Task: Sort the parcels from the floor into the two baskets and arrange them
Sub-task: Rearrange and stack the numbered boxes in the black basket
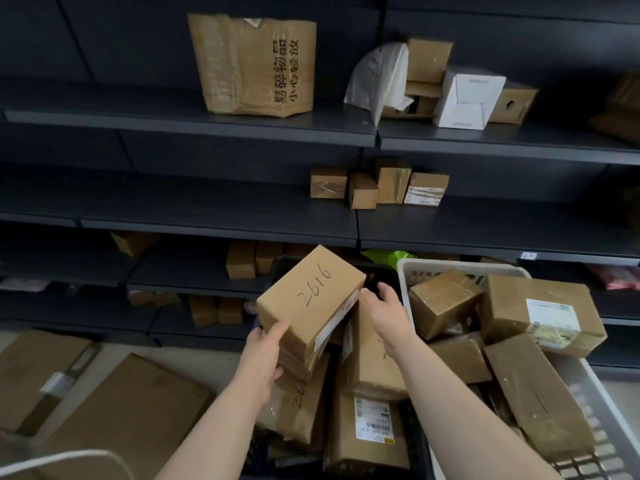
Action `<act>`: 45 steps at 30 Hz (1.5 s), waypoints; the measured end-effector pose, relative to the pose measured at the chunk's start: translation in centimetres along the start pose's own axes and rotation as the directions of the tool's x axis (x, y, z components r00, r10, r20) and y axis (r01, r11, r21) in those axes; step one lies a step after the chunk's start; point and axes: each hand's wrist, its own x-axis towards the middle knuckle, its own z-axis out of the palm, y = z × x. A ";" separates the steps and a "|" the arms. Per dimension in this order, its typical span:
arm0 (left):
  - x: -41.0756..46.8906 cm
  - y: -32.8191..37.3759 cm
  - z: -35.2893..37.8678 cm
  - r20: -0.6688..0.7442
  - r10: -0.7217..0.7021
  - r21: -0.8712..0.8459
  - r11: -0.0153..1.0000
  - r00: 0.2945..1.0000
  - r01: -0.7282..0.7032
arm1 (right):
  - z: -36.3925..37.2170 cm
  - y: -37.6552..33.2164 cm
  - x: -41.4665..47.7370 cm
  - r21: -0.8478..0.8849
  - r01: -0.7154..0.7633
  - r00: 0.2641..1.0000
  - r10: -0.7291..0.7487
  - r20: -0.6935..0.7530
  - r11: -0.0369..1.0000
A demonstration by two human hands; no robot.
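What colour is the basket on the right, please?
The right basket is white, seen best in the head view.

Floor (207,365): flat cardboard parcels (131,420) lie left of the left hand (263,355). Dark shelves (190,199) beyond that hand carry small cartons (363,188).

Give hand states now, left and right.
Left hand: grips the near corner of the box marked 2616.
Right hand: open, fingers straight beside that box; contact unclear.

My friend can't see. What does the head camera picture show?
A left hand holds a brown cardboard box marked 2616 above a full black plastic basket, the open right hand beside it. A white plastic basket stands alongside.
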 end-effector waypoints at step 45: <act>-4.0 -3.6 -7.5 0.170 -0.108 0.640 0.768 0.979 -0.027 | -0.2 8.5 -16.0 -0.058 -0.222 0.975 0.222 0.003 0.973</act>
